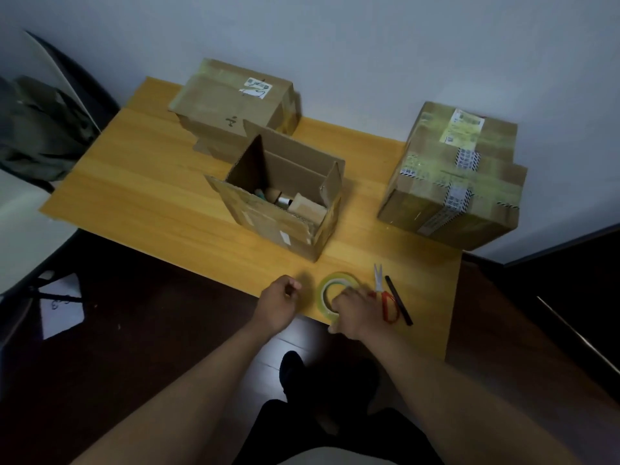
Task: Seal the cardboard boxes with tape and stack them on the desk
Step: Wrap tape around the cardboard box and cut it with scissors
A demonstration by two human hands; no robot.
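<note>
The open box [281, 193] sits mid-desk [134, 182]: 1 shut box [231, 105] behind it, 1 to its right (far) [453, 176], the tape [330, 290] before it.

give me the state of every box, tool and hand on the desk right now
open box: flaps up, unsealed, items inside
back left box: closed, taped
right box: closed, taped
tape roll: on edge at the desk's front, gripped
scissors: lying closed, untouched
black pen: lying beside the scissors
right hand: grips the tape roll
left hand: fingers curled, holding nothing visible

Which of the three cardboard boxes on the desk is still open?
The middle box, nearest the hands: its flaps stand up and items show inside. The other two are closed.
</note>
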